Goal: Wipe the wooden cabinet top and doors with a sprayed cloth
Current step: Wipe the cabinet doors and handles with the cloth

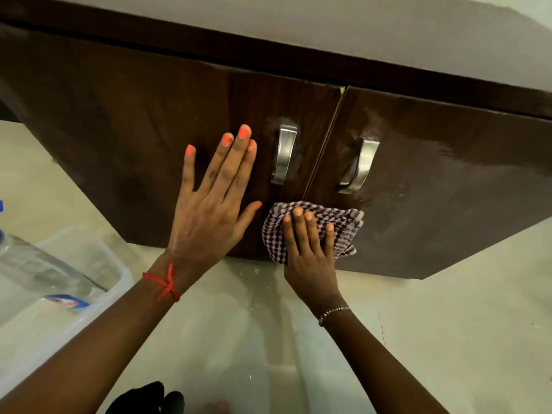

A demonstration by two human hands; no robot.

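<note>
Head view: looks down the front of a dark wooden cabinet, with both hands on its doors.
Cabinet top (pixel 388 34): a dark slab along the far edge, its front lip overhanging the doors.
Left door (pixel 119 130): dark wood grain, closed, and meeting the right door at a thin seam.
Right door (pixel 454 186): closed, with pale glossy streaks across its upper part.
Left handle (pixel 283 153): a curved metal pull, just left of the seam.
Right handle (pixel 360 165): a matching pull, just right of the seam.
Left hand (pixel 209 210): open and flat against the left door, fingers straight and spread, thumb out to the right. It is left of the left handle and holds nothing. The nails are orange.
Right hand (pixel 309 252): lies on the cloth with nearly straight fingers and presses it to the doors. The thumb is hidden, so I cannot tell if it hooks round the fabric.
Cloth (pixel 340 222): checked in dark and pale, and bunched. It sits under the right fingers, low on the doors across the seam, below both handles and near the doors' bottom edge.
Red thread (pixel 165 283): knotted round the left wrist.
Bracelet (pixel 331 312): a thin beaded chain on the right wrist.
Floor (pixel 433 324): pale and smooth, with a few small white specks near the cabinet's foot.
Plastic bin (pixel 113 264): clear, on the floor at the near left.
Bottle (pixel 38 270): clear, lying tilted in the bin, with a blue part at the frame's left edge.
</note>
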